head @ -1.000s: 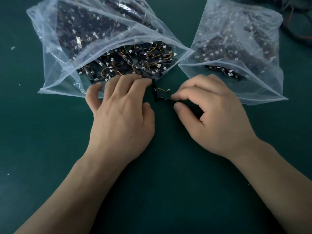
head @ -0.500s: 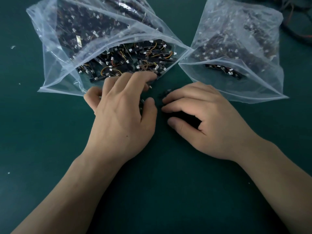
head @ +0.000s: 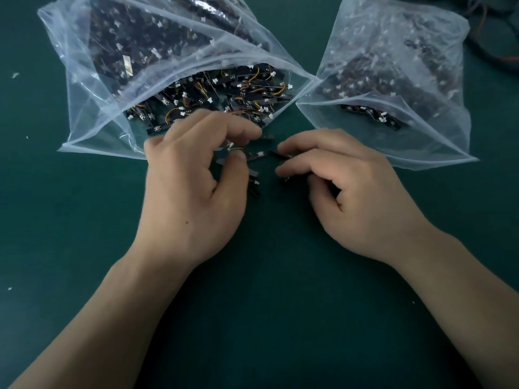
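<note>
The dark green worktop (head: 252, 304) carries two clear bags, with a few white crumbs (head: 14, 75) near its far left edge. The left bag (head: 92, 88) lies with its mouth open toward the person and is packed with small black strips (head: 247, 91) that have orange wires and white plugs. So much stock sits in there that the sorting looks midway at best. At that bag's mouth the left hand (head: 191, 192) is curled, thumb and forefinger pinching a wired strip (head: 234, 148) just above the worktop. Between the two hands a few loose strips (head: 254, 157) lie on the bare green, close together and not lined up. They look like the batch in hand, out of the bag but not yet passed on. The right hand (head: 356, 197) is curled too, its fingertips gripping a black strip (head: 280, 156) by one end. Another piece sits half hidden under its fingers, and I cannot tell whether that one is held. Further right, the right bag (head: 393, 66) also lies open toward the person, with a few strips at its mouth and many more dim through the plastic, so a fair share may already be across. What remains, I judge, is this handful and the large heap on the left. Dark cables (head: 494, 54) lie at the top right corner.
</note>
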Demonstrator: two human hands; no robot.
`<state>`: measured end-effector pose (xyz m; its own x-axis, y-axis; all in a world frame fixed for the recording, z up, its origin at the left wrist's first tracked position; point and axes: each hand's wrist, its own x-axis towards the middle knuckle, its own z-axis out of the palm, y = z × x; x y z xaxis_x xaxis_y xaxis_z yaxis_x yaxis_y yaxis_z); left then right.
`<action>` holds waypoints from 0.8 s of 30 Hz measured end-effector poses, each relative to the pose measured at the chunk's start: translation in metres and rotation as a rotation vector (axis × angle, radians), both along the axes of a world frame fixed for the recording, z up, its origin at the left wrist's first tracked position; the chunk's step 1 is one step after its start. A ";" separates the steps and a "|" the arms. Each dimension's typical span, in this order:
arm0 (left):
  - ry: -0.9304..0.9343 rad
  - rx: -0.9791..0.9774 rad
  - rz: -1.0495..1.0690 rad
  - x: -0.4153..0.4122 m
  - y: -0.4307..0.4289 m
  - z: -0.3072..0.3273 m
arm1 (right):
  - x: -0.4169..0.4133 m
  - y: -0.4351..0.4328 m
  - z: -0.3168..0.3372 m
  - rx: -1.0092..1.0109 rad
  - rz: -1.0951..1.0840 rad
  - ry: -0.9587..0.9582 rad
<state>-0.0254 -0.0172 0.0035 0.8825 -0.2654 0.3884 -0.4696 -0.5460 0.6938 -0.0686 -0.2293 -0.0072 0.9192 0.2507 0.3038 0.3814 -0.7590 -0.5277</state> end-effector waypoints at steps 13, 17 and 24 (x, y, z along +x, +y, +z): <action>0.081 0.208 -0.265 0.006 0.025 0.001 | -0.001 0.002 0.004 -0.058 -0.088 -0.033; 0.067 0.176 -0.262 0.004 0.029 0.002 | -0.002 0.001 0.004 -0.050 -0.078 0.011; 0.013 0.270 -0.234 0.005 0.038 -0.007 | -0.002 0.002 0.004 -0.090 -0.078 0.050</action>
